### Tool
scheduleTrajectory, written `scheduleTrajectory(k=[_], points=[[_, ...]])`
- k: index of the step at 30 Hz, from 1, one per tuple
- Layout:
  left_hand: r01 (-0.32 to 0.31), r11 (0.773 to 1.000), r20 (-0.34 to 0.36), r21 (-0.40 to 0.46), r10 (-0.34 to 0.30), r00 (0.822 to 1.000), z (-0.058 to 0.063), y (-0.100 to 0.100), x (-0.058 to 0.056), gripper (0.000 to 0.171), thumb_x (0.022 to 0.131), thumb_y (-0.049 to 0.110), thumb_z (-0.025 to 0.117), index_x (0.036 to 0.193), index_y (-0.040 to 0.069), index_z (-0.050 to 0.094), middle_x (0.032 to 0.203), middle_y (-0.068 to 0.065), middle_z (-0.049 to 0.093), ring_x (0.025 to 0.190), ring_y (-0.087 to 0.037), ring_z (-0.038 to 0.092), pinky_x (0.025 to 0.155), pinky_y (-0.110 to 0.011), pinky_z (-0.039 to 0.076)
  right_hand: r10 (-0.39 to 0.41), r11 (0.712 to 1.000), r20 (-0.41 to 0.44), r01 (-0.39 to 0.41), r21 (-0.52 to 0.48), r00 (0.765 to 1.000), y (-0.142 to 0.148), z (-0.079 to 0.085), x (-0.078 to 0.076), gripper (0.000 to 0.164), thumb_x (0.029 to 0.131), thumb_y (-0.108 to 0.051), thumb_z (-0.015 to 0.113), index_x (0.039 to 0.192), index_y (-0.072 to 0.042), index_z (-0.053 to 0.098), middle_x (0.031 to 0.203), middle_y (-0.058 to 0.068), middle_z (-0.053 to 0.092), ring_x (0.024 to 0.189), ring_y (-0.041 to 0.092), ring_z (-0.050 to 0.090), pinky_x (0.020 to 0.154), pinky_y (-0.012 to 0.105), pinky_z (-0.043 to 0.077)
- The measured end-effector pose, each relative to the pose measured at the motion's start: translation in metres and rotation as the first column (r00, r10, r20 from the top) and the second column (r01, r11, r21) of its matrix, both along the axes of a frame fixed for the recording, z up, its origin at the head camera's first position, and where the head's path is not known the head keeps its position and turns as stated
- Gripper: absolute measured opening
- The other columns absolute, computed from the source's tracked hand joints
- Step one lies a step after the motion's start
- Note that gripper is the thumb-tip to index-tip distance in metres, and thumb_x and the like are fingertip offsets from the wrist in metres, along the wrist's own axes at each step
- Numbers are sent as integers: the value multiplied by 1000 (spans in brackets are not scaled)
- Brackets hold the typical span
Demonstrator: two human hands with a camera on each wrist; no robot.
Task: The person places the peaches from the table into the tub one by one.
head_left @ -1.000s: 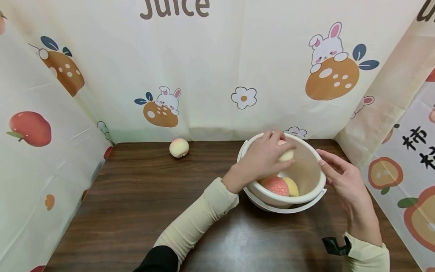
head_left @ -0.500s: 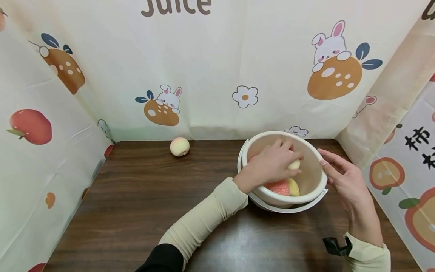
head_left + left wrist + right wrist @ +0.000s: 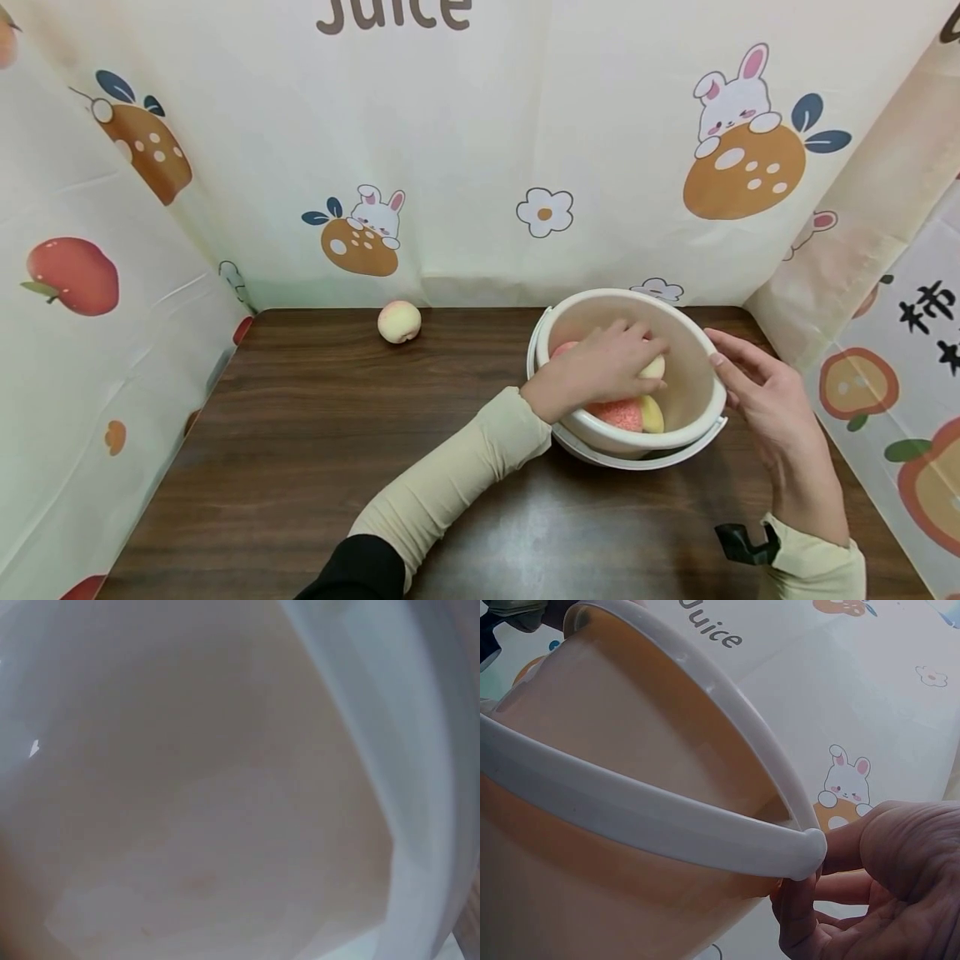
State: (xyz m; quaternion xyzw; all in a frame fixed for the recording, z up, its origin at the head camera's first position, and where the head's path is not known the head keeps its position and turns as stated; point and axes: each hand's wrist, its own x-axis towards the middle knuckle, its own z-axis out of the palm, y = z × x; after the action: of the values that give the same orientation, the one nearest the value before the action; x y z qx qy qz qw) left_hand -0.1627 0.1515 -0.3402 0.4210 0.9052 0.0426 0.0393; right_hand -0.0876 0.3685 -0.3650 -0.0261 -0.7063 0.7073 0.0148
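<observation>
A cream bucket (image 3: 693, 350) stands on the right of the table, its mouth toward me, with a white handle (image 3: 637, 463) hanging at its front. My left hand (image 3: 607, 360) reaches inside and holds a pale peach (image 3: 655, 367), partly hidden by the fingers. Below that hand lie a rough pinkish-red fruit (image 3: 619, 414) and a smooth yellow piece (image 3: 651, 414); more red shows behind the wrist. My right hand (image 3: 761, 387) grips the bucket's right rim, thumb and fingers at the handle joint (image 3: 810, 851). The left wrist view holds only the blurred bucket wall (image 3: 210, 787) and rim.
Another pale peach (image 3: 400, 322) sits at the table's back edge, left of the bucket. The dark wooden table (image 3: 337, 417) is bordered by printed cloth (image 3: 465, 150) at the back and both sides. A black strap piece (image 3: 746, 544) sticks out at the right wrist.
My left hand has moved down and slightly right, deeper into the bucket, carrying the peach with it. The right hand keeps its grip on the rim.
</observation>
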Motion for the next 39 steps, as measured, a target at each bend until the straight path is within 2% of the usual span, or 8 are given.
scheduleTrajectory(k=[9,19,27,33,39], points=[[-12,1000,62,-18,13,998,-2,1,0,49,104,52,55,144,27,45,141,4,52,130,-18,52,111,-36,46,0,1000,-14,1,20,1000,0,-1,0,35,103,-14,64,138,-17,65,109,-16,73,85,2,74,62,24,62],[21,998,28,-54,-19,999,-3,1,1,49,107,48,50,151,25,50,151,2,51,136,-20,48,117,-32,41,-1,1000,-11,1,23,1000,-1,0,1,35,103,-14,64,137,-18,66,107,-15,74,83,4,74,62,25,62],[40,997,-10,-63,-41,999,-4,2,-1,43,108,41,48,146,23,57,146,-3,50,131,-23,48,115,-31,40,-7,999,-14,7,39,1000,-1,0,0,35,103,-14,64,138,-17,65,110,-16,73,83,3,74,62,24,61],[54,996,11,-66,-54,999,-5,2,-2,41,108,37,49,146,23,57,144,0,53,127,-19,50,114,-30,39,-2,1000,-24,3,28,1000,-2,0,-1,35,103,-14,64,138,-16,65,110,-15,73,84,3,74,62,24,61],[49,996,36,-71,-47,998,-4,3,-1,41,108,37,49,147,27,56,148,0,53,132,-19,51,116,-31,40,-7,1000,-22,7,24,1000,0,0,0,34,103,-13,64,137,-16,66,109,-15,73,86,2,74,63,23,61]])
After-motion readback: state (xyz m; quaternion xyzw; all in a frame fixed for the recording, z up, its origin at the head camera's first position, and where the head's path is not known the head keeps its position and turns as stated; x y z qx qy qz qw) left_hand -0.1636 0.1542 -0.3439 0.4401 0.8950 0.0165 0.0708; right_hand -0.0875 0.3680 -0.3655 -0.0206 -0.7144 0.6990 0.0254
